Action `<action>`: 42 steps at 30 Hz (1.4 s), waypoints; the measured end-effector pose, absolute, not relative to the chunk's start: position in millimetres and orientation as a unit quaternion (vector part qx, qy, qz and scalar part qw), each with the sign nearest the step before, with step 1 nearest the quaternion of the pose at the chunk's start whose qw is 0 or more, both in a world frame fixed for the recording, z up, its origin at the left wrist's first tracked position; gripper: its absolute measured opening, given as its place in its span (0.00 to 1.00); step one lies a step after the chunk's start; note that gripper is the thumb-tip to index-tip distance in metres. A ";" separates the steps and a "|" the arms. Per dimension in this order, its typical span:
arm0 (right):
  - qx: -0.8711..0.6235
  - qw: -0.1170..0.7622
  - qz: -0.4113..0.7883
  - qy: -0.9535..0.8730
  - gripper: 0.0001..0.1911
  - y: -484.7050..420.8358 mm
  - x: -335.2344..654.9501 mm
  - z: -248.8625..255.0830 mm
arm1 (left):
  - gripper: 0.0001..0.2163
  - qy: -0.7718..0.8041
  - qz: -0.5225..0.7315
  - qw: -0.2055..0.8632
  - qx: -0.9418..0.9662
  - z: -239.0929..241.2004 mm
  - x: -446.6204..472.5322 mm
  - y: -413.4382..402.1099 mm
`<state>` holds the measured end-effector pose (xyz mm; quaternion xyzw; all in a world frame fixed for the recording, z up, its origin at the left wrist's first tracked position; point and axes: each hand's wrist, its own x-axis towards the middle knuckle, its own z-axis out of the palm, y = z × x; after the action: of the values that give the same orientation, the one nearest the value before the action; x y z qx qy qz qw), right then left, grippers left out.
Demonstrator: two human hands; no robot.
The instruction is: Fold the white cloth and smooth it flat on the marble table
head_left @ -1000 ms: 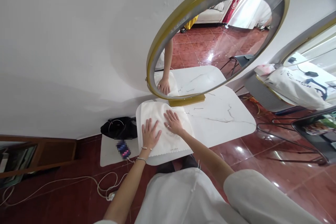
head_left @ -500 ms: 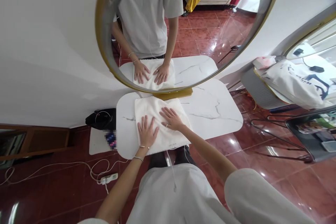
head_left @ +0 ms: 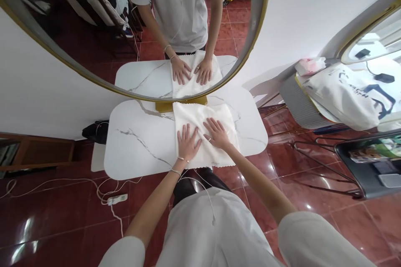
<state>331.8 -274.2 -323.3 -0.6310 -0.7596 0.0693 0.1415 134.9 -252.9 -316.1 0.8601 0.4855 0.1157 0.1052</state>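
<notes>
A white cloth (head_left: 200,156), like a small towel, lies on the right half of a white marble-patterned tabletop (head_left: 131,154), with soft creases running between my hands. My left hand (head_left: 187,145) presses flat on its left side, fingers spread, bracelets at the wrist. Flat on the upper right part of the cloth rests my right hand (head_left: 217,134), fingers also apart and a ring on one of them. Neither hand grips the fabric. Both hands and the cloth appear again in the round mirror.
A gold-rimmed round mirror (head_left: 188,21) leans over the table's back edge on a gold base (head_left: 164,107). To the right are a white printed bag (head_left: 344,96) and a black chair (head_left: 360,162). A power strip (head_left: 117,199) and cables lie on the red tiled floor at left.
The cloth has slid rightward along the tabletop with both my hands flat on it, uncovering more of the table's left side. My view has also shifted.
</notes>
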 end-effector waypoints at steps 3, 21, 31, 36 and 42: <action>-0.651 0.151 0.065 -0.741 0.31 -295.9 346.8 -323.9 | 0.27 0.469 0.108 0.112 0.870 -315.2 151.9 -264.3; -0.608 0.119 0.084 -0.780 0.43 -257.8 292.5 -324.4 | 0.26 0.482 0.084 0.102 0.866 -312.1 70.5 -229.5; -0.591 0.114 0.090 -0.794 0.38 -227.0 274.5 -316.0 | 0.25 0.529 0.118 0.107 0.833 -310.5 63.2 -221.4; -0.594 0.131 0.094 -0.788 0.35 -221.2 276.5 -315.6 | 0.25 0.528 0.135 0.126 0.829 -312.3 70.2 -211.7; -0.630 0.166 0.125 -0.748 0.34 -261.4 288.6 -312.3 | 0.26 0.484 0.136 0.174 0.847 -309.1 83.9 -231.7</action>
<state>288.6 -261.4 -312.3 -0.6301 -0.7482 0.1252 0.1655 83.9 -231.7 -309.1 0.8470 0.4835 0.1361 0.1738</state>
